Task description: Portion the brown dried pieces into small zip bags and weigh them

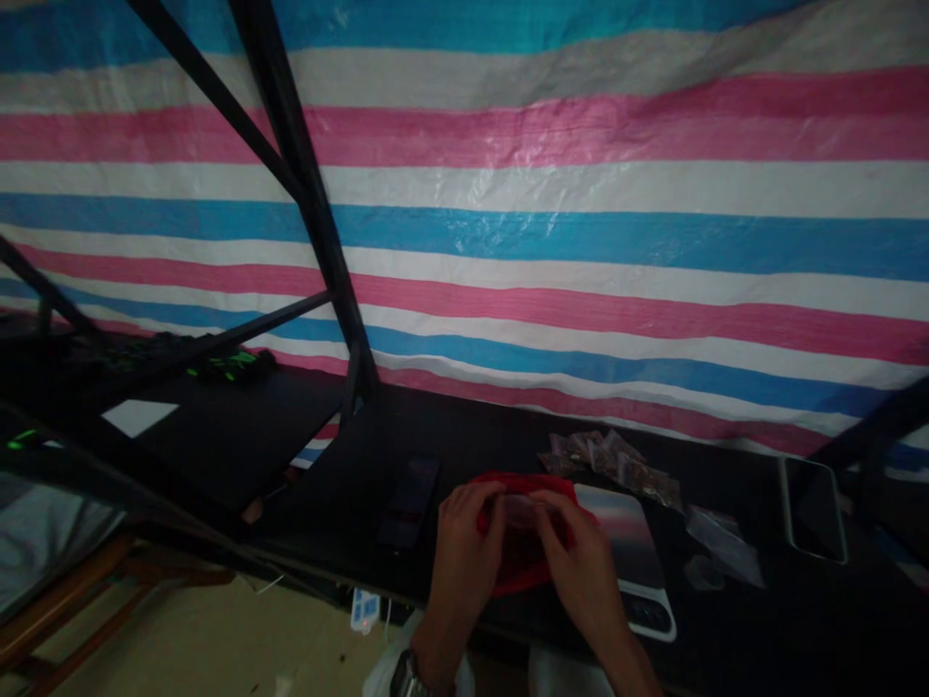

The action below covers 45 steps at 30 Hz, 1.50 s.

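My left hand (468,532) and my right hand (575,547) pinch the two sides of a small clear plastic bag (518,508), fingers closed. Both are over a red bag (519,581) lying on the black table, its dark contents too dim to make out. Just right of the red bag sits a white kitchen scale (630,542) with a shiny plate, partly behind my right hand. Beyond it lie several small clear bags (616,460) filled with something brown. Some flat clear plastic bags (726,547) rest to the right of the scale.
A dark phone (410,503) lies left of my hands, and another phone with a pale edge (813,510) at the far right. Black metal posts (319,223) stand at left before a striped plastic sheet (581,232). A power strip (365,610) hangs below the table's edge.
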Tool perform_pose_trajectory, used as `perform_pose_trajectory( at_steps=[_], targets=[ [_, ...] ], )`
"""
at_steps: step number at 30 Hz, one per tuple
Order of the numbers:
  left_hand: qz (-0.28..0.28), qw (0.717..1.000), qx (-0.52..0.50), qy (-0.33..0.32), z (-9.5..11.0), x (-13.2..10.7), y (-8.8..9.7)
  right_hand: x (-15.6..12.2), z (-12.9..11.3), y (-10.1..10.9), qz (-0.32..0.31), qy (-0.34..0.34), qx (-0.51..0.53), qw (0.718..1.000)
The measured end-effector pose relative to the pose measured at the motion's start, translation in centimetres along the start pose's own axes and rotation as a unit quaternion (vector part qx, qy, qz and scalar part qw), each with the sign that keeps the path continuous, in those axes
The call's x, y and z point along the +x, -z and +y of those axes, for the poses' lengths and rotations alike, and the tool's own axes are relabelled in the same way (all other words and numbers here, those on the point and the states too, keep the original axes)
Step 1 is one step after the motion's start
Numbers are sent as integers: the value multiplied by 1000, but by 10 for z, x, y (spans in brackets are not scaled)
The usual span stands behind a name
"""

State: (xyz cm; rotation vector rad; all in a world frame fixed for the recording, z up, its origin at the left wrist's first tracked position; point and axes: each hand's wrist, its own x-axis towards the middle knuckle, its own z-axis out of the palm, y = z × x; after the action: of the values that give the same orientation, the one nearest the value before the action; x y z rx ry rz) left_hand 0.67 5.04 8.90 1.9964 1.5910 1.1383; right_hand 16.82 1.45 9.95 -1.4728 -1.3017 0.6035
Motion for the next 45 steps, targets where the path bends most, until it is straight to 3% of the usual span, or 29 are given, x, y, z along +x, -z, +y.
perform_pose_trajectory(
  at_steps=[5,9,16,23,26,29,31,33,36,41,45],
  targets=[
    [58,984,148,85,-44,19,17,-4,2,-1,6,4,-13,1000],
    [44,964,240,104,-74,30,27,-7,4,0,8,6,-16,1000],
    [7,946,309,99,-89,27,28,-3,5,7,25,6,-23,999],
    [27,951,293,98,-99,27,29,0,2,17,49,2,-17,999],
    [64,955,269,107,-93,26,33,0,1,19,56,9,-14,998],
    [102,959,242,104,-70,13,34,0,0,17,41,5,-3,999],
    [112,976,180,41,-47,-2,30,1,0,13,36,4,4,999],
    [82,990,115,-27,-24,-15,23,1,0,9,38,1,10,999],
    [19,995,74,-63,-1,-24,12,2,0,6,28,-8,28,999],
    [-28,996,54,-59,6,-12,6,-3,-2,4,31,-7,44,999],
    [-14,996,41,-78,3,-6,9,-2,-5,10,60,10,58,996]
  ],
)
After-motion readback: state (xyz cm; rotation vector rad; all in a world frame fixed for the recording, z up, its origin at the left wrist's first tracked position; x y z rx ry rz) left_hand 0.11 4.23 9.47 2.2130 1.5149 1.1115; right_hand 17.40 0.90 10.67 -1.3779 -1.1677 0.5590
